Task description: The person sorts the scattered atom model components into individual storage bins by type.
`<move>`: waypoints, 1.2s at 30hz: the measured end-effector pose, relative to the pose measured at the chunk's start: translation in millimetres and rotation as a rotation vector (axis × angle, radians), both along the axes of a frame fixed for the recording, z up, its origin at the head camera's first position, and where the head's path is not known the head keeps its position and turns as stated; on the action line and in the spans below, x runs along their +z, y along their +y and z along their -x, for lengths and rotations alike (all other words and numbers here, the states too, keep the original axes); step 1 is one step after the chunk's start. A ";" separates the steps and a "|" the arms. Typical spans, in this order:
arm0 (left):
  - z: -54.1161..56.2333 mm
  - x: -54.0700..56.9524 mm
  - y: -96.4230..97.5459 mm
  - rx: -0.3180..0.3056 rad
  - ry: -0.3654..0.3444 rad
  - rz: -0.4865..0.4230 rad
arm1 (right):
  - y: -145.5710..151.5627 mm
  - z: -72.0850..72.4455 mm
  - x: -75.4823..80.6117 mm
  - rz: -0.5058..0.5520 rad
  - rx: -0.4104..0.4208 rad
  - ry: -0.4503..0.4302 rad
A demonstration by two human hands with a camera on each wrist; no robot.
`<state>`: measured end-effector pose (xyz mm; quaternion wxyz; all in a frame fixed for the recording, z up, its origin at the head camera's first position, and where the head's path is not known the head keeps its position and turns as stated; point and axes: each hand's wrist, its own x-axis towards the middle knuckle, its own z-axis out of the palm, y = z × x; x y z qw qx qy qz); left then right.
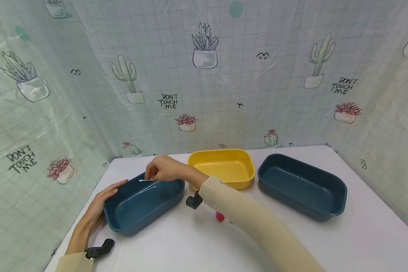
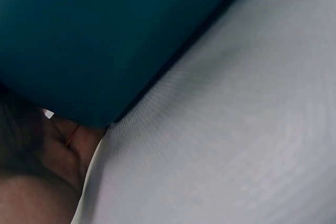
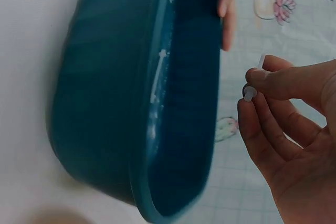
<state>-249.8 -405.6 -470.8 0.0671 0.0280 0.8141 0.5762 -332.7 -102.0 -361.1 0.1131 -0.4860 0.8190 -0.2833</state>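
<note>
My right hand (image 1: 163, 168) pinches a thin white plastic stick (image 1: 144, 180) between thumb and fingertips, above the left blue bin (image 1: 156, 215). In the right wrist view a small flange shows at one end of that stick (image 3: 250, 94). More thin white sticks (image 1: 147, 190) lie inside the bin, near its far side. My left hand (image 1: 100, 201) rests along the bin's outer left side, fingers extended with their tips at the rim. The left wrist view shows that hand (image 2: 65, 150) at the bin's lower corner, partly hidden.
Behind the right forearm stands a yellow bin (image 1: 224, 170). Another blue bin (image 1: 302, 189) is at the right. A small pink and red object (image 1: 219, 216) lies on the white table (image 1: 176, 245), partly hidden by the right sleeve. A printed curtain (image 1: 224, 87) surrounds the table's back and sides.
</note>
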 end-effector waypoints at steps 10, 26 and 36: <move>2.8 0.7 0.5 -0.044 0.058 -0.015 | -26.7 10.5 -29.6 -0.083 -0.044 -0.027; -0.3 2.5 0.2 -0.064 0.089 -0.034 | -45.9 13.7 -65.1 -0.168 -0.155 -0.003; -1.6 -1.0 -1.4 -0.047 0.082 -0.029 | -49.5 11.0 -74.7 -0.187 -0.204 0.000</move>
